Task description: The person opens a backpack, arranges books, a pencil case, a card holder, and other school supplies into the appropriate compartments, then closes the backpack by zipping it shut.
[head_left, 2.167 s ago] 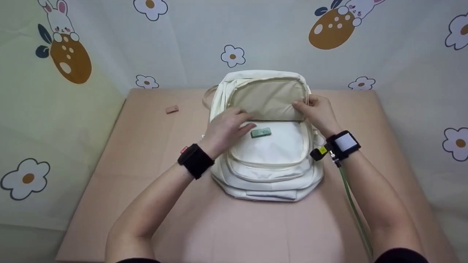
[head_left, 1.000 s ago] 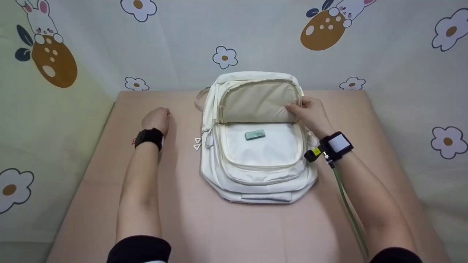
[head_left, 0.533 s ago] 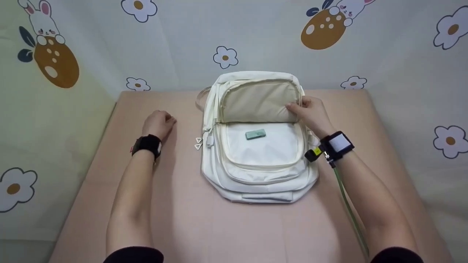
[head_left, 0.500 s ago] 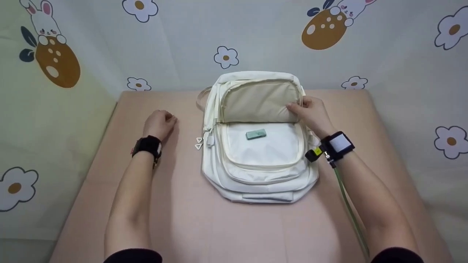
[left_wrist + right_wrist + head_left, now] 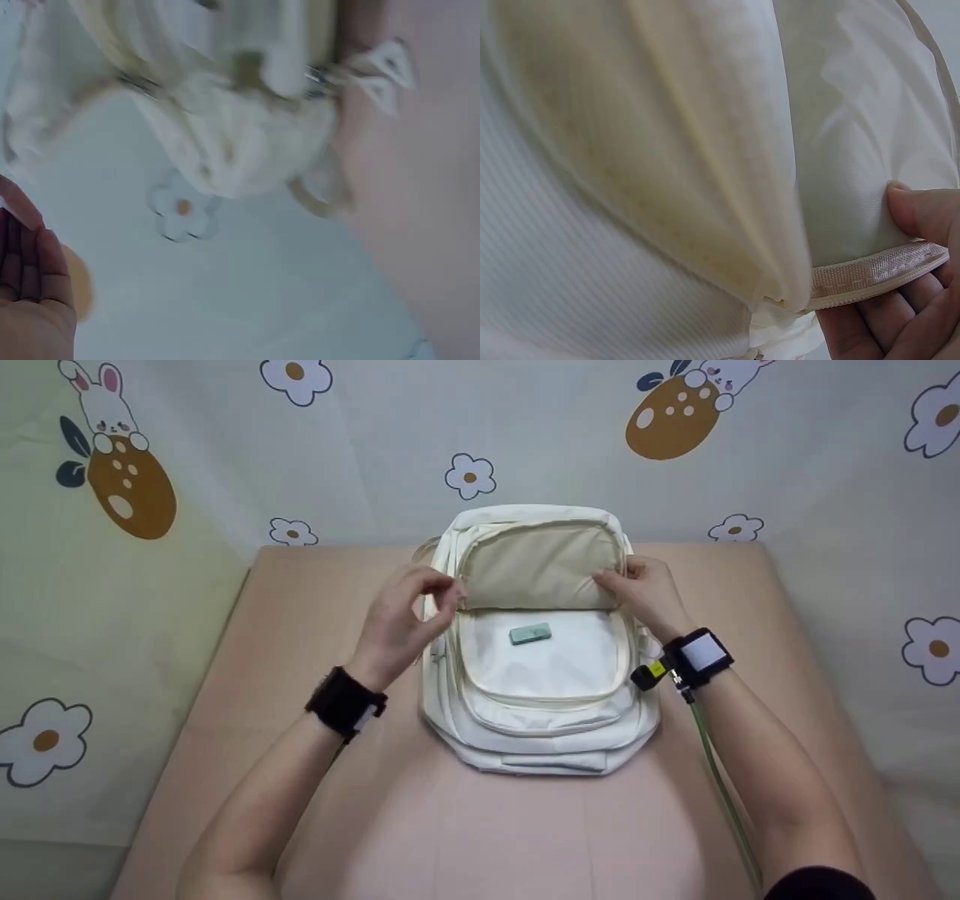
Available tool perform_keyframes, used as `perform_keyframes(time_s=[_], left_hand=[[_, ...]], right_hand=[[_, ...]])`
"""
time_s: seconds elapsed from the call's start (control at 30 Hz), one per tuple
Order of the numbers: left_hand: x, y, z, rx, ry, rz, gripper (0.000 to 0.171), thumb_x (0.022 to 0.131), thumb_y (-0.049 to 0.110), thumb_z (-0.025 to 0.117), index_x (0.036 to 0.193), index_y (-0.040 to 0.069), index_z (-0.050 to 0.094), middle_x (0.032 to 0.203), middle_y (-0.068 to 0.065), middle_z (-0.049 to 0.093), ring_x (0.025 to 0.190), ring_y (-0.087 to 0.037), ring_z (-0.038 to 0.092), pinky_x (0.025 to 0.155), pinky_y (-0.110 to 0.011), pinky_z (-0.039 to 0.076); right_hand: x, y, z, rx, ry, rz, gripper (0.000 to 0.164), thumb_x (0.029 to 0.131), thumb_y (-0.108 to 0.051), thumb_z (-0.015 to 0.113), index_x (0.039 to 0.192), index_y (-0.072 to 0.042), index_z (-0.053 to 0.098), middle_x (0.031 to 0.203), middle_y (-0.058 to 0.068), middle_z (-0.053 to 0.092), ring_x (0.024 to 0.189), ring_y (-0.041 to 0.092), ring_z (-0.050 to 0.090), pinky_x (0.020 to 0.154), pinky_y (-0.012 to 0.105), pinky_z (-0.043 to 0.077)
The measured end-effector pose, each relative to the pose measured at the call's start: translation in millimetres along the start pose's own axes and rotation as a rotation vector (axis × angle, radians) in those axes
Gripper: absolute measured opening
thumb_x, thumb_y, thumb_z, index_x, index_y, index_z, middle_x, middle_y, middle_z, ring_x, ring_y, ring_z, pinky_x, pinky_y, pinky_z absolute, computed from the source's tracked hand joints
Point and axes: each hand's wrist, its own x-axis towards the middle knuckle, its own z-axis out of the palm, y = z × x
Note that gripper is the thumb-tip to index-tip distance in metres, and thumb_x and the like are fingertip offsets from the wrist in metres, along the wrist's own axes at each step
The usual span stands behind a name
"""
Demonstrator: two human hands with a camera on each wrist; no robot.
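A white backpack (image 5: 555, 744) lies on the table with its front pocket unzipped and the beige-lined flap (image 5: 536, 566) folded up. My right hand (image 5: 652, 592) holds that flap by its right edge; in the right wrist view the thumb (image 5: 919, 211) lies on the lining and the fingers curl under the zipper edge. My left hand (image 5: 397, 619) is raised over the backpack's left side, thumb and fingertips pinching a small pink eraser-like block (image 5: 460, 592), mostly hidden by the fingers. A small green eraser-like block (image 5: 530, 634) lies on the white panel below the flap.
The pinkish table (image 5: 510, 825) extends around the backpack, with a patterned cloth wall (image 5: 375, 457) behind it. White triangular zipper pulls (image 5: 390, 71) hang at the backpack's left side. A green cable (image 5: 716, 772) runs along the right forearm.
My left hand went from the backpack to the table's left, picked up the pink block there, and came back right to the pocket. The right hand keeps its hold on the flap.
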Motion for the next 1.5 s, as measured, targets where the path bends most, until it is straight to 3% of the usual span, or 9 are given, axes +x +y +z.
perform_keyframes(time_s=[0.07, 0.17, 0.37, 0.6, 0.87, 1.03, 1.27, 1.37, 1.5], left_hand=[[9.9, 28.3, 17.7, 0.03, -0.064, 0.151, 0.017, 0.095, 0.011, 0.074, 0.109, 0.003, 0.07, 0.104, -0.004, 0.069, 0.094, -0.016, 0.063, 0.086, -0.028, 0.052], [26.2, 59.1, 48.5, 0.115, -0.238, 0.247, 0.017, 0.099, 0.017, 0.07, 0.11, 0.004, 0.072, 0.105, -0.005, 0.07, 0.096, -0.019, 0.064, 0.087, -0.029, 0.052], [58.7, 76.1, 108.1, 0.37, -0.618, 0.152, 0.023, 0.104, 0.026, 0.061, 0.107, 0.006, 0.073, 0.102, -0.007, 0.067, 0.094, -0.023, 0.062, 0.085, -0.033, 0.052], [66.7, 62.7, 135.7, 0.454, -0.689, 0.009, 0.028, 0.101, 0.029, 0.066, 0.117, 0.007, 0.071, 0.105, -0.009, 0.069, 0.092, -0.024, 0.064, 0.079, -0.034, 0.055], [60.3, 60.7, 136.9, 0.474, -0.664, -0.016, 0.02, 0.101, 0.026, 0.065, 0.109, 0.009, 0.073, 0.1, -0.005, 0.072, 0.089, -0.022, 0.066, 0.076, -0.034, 0.056], [57.1, 71.3, 128.3, 0.544, -0.628, 0.073, 0.021, 0.102, 0.025, 0.063, 0.109, 0.009, 0.074, 0.103, -0.005, 0.07, 0.093, -0.022, 0.064, 0.077, -0.034, 0.056], [54.2, 72.9, 83.2, 0.517, -0.196, 0.313, 0.036, 0.098, 0.009, 0.065, 0.134, 0.004, 0.064, 0.141, -0.017, 0.059, 0.135, -0.033, 0.051, 0.117, -0.038, 0.035], [51.3, 63.6, 63.8, 0.508, -0.109, 0.255, 0.043, 0.097, 0.002, 0.06, 0.14, -0.001, 0.057, 0.145, -0.019, 0.056, 0.137, -0.033, 0.049, 0.119, -0.037, 0.03], [42.5, 53.4, 46.4, 0.463, -0.088, 0.151, 0.038, 0.098, 0.004, 0.063, 0.135, -0.001, 0.062, 0.127, -0.014, 0.068, 0.117, -0.028, 0.065, 0.101, -0.035, 0.05]], right_hand=[[1.5, -0.1, 0.2, -0.002, -0.002, -0.002, 0.037, 0.089, -0.038, 0.08, 0.103, -0.004, 0.074, 0.084, 0.007, 0.069, 0.071, 0.016, 0.057, 0.065, 0.026, 0.051], [2.9, 0.1, 0.6, -0.004, -0.003, -0.004, 0.038, 0.089, -0.038, 0.081, 0.102, -0.004, 0.073, 0.082, 0.006, 0.068, 0.073, 0.016, 0.056, 0.067, 0.026, 0.051], [0.9, 3.6, 6.0, 0.014, -0.019, 0.007, 0.039, 0.089, -0.039, 0.08, 0.103, -0.004, 0.072, 0.09, 0.008, 0.07, 0.081, 0.02, 0.06, 0.072, 0.029, 0.053], [-1.6, 2.0, 10.3, 0.025, -0.039, -0.009, 0.037, 0.089, -0.038, 0.08, 0.102, -0.004, 0.072, 0.091, 0.01, 0.07, 0.078, 0.02, 0.06, 0.071, 0.03, 0.055], [1.5, 0.6, 11.6, 0.013, -0.035, -0.045, 0.036, 0.089, -0.037, 0.081, 0.098, -0.003, 0.073, 0.082, 0.006, 0.069, 0.071, 0.016, 0.057, 0.066, 0.03, 0.053], [0.6, 1.5, 10.3, 0.007, -0.034, -0.035, 0.037, 0.089, -0.038, 0.081, 0.1, -0.003, 0.074, 0.086, 0.008, 0.071, 0.075, 0.017, 0.059, 0.069, 0.031, 0.053], [-10.0, 2.5, -0.7, 0.019, -0.046, -0.04, 0.038, 0.09, -0.04, 0.08, 0.101, -0.004, 0.072, 0.092, 0.01, 0.073, 0.086, 0.022, 0.063, 0.079, 0.031, 0.053], [-15.4, 1.5, -5.4, 0.019, -0.049, -0.056, 0.036, 0.091, -0.037, 0.079, 0.097, -0.003, 0.07, 0.089, 0.01, 0.072, 0.086, 0.022, 0.063, 0.082, 0.033, 0.052], [-22.4, -0.3, -9.0, -0.012, -0.054, -0.06, 0.037, 0.092, -0.039, 0.078, 0.097, -0.003, 0.069, 0.092, 0.011, 0.073, 0.091, 0.022, 0.063, 0.085, 0.032, 0.051]])
